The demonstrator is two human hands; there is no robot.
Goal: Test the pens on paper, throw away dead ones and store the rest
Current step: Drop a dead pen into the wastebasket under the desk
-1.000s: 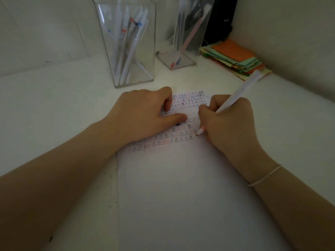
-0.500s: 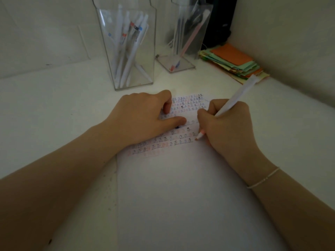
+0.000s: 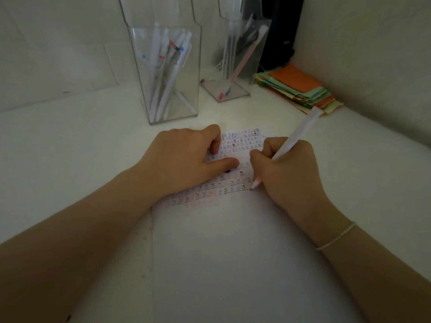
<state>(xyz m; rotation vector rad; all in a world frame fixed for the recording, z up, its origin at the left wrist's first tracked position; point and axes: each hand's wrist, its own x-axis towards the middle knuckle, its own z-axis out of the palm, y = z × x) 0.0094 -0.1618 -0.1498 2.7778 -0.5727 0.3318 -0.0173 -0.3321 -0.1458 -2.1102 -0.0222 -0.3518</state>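
A white sheet of paper lies on the desk, its upper part covered in rows of small written marks in black, blue and red. My right hand grips a white pen with a pinkish tip, and the tip touches the paper at the right end of the lowest rows. My left hand rests on the upper left of the paper with thumb and fingers pressing it down. A clear square holder behind my left hand contains several white pens. A second clear holder to its right has a few pens in it.
A stack of orange, green and yellow paper slips lies at the back right by the wall. A dark object stands in the corner behind the second holder. White desk surface extends to the left.
The view has shifted slightly. The pen tip stays at the right end of the lowest rows with only small writing movement. My left hand has not moved.
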